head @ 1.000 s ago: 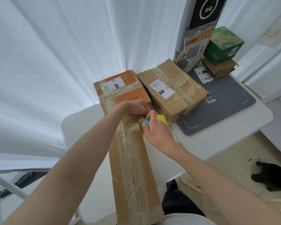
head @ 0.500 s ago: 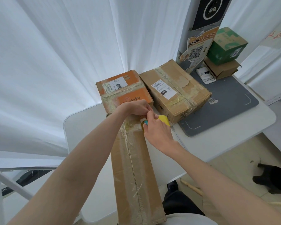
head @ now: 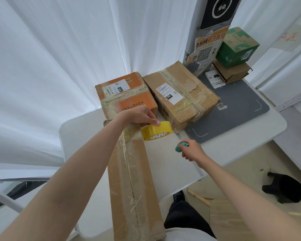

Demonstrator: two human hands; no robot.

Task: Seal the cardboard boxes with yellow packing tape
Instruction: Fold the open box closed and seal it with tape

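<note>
A long brown cardboard box (head: 134,180) lies on the white table (head: 76,136), running from its far end towards me. My left hand (head: 139,115) holds the yellow tape roll (head: 157,131) by its top edge, just right of the long box's far end. My right hand (head: 191,151) grips a small teal cutter (head: 179,147) above the table, apart from the roll. Behind them stand an orange-topped box (head: 125,96) and a larger brown box (head: 181,94), both crossed with tape.
A grey mat (head: 241,108) covers the table's right side. At the back right a green box (head: 236,47) is stacked on a flat brown one (head: 231,72), beside a pillar with a QR poster (head: 207,49). White curtains hang behind. Black shoes (head: 283,188) lie on the floor.
My right hand has pulled back to the right with the teal cutter, away from the box end. The yellow roll is now in my left hand and fully in view.
</note>
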